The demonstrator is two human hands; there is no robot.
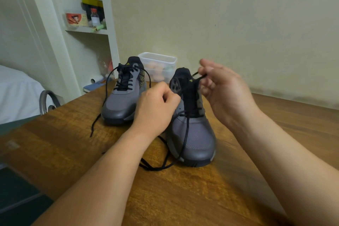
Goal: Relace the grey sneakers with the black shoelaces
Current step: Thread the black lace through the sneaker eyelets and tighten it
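Two grey sneakers stand on the wooden table (73, 143), toes toward me. The left sneaker (121, 104) is laced with a black shoelace (108, 88) whose loose ends trail onto the table. The right sneaker (192, 134) has its black lace (183, 145) only through the lowest eyelets, and one end loops on the table in front of it. My left hand (157, 104) is closed against the left side of this shoe's tongue; what it grips is hidden. My right hand (222, 86) pinches the other lace end above the tongue, pulling it up.
A clear plastic container (159, 62) with pale round items stands behind the shoes against the wall. A white shelf unit (91, 29) with a bottle and boxes is at the back left. A bed (16, 93) and a metal chair back (48, 101) lie left of the table.
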